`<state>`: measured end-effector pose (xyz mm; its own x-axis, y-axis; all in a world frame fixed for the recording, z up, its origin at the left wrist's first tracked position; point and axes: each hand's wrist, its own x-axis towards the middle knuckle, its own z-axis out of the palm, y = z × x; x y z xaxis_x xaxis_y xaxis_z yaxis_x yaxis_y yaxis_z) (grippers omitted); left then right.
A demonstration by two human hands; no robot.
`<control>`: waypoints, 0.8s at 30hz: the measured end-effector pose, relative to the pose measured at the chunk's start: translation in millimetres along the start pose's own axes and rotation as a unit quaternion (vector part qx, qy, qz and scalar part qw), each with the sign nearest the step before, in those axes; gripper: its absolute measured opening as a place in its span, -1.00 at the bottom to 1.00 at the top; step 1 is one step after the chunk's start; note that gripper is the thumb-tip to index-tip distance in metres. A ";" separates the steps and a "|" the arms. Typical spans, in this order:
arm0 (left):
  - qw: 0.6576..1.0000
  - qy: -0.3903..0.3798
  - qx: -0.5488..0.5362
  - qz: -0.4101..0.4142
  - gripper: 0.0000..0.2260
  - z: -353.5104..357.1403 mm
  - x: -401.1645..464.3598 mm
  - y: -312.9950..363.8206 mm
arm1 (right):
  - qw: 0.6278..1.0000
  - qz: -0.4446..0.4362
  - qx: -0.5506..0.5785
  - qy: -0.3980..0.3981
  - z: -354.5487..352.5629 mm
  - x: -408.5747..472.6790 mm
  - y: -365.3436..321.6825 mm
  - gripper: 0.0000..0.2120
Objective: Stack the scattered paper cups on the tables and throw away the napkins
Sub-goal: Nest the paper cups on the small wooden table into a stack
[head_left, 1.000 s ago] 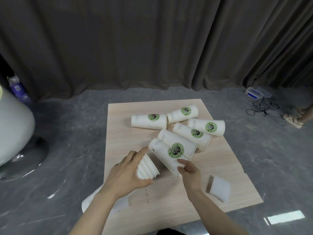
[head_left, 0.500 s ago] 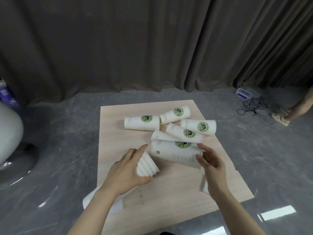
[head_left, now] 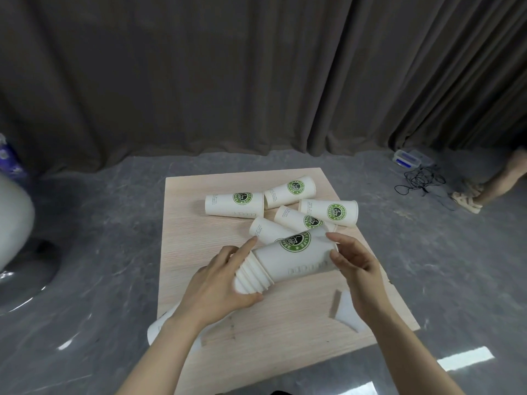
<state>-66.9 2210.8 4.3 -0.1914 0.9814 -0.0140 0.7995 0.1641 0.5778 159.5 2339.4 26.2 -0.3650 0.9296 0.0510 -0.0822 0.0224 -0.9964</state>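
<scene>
My left hand (head_left: 219, 283) grips the bottom end of a nested stack of white paper cups (head_left: 252, 276) held sideways over the wooden table (head_left: 194, 223). My right hand (head_left: 355, 260) holds the rim end of a cup with a green logo (head_left: 296, 256), whose base sits over the stack's end. Several more logo cups lie on their sides behind: one (head_left: 233, 205) at the left, one (head_left: 289, 191) at the back, one (head_left: 329, 212) at the right, one (head_left: 299, 219) in the middle, one (head_left: 265, 230) partly hidden. A white napkin (head_left: 346, 312) lies by my right wrist. Another napkin (head_left: 158, 327) hangs off the table's near left edge.
Dark curtains close off the back. A white rounded object on a dark base (head_left: 14, 223) stands at the left. Cables (head_left: 422, 179) and a small blue device (head_left: 407, 159) lie on the grey floor at the right, near a person's sandalled foot (head_left: 467, 199).
My right hand has lifted the nearest logo cup off the table, turned it and slid it onto the end of the stack in my left hand.
</scene>
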 end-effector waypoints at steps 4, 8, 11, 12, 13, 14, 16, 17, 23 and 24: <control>1.000 -0.013 0.002 0.008 -0.15 -1.5 0.6 1.8 | 1.000 0.008 0.004 -0.018 10.3 0.6 -0.6 -0.72; 0.999 -0.026 -0.012 0.020 -0.12 -5.1 1.0 1.0 | 0.999 0.029 0.023 -0.039 16.2 0.4 -2.5 -0.70; 0.999 -0.042 -0.009 0.031 -0.11 -8.1 1.6 3.3 | 0.997 0.036 0.026 -0.066 20.2 -1.7 -0.3 -0.68; 0.998 -0.045 -0.006 0.035 -0.11 -8.7 1.8 4.2 | 0.996 0.038 0.024 -0.076 21.8 -2.6 0.7 -0.68; 0.998 -0.047 -0.003 0.037 -0.11 -9.1 2.0 4.9 | 0.995 0.039 0.021 -0.086 24.4 -3.7 1.8 -0.69; 0.998 -0.049 0.002 0.038 -0.11 -9.6 2.3 5.5 | 0.994 0.041 0.020 -0.096 27.5 -4.9 2.8 -0.69; 0.998 -0.053 0.008 0.035 -0.09 -10.3 2.7 7.0 | 0.992 0.044 0.019 -0.116 35.8 -8.1 4.7 -0.71; 0.998 -0.055 0.010 0.033 -0.09 -10.7 2.9 7.9 | 0.991 0.046 0.018 -0.124 40.9 -9.9 6.0 -0.71; 0.998 -0.060 0.022 0.010 -0.06 -15.5 2.5 11.2 | 0.988 0.071 0.046 -0.127 64.9 -19.0 14.8 -0.69; 0.998 -0.062 0.026 0.005 -0.05 -15.5 2.3 11.1 | 0.988 0.074 0.051 -0.126 67.8 -20.2 16.5 -0.69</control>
<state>-67.3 2213.3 23.4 -0.1134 0.9874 -0.1107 0.8299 0.1554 0.5358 102.6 2296.0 13.3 -0.5980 0.7987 -0.0674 -0.0984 -0.1566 -0.9827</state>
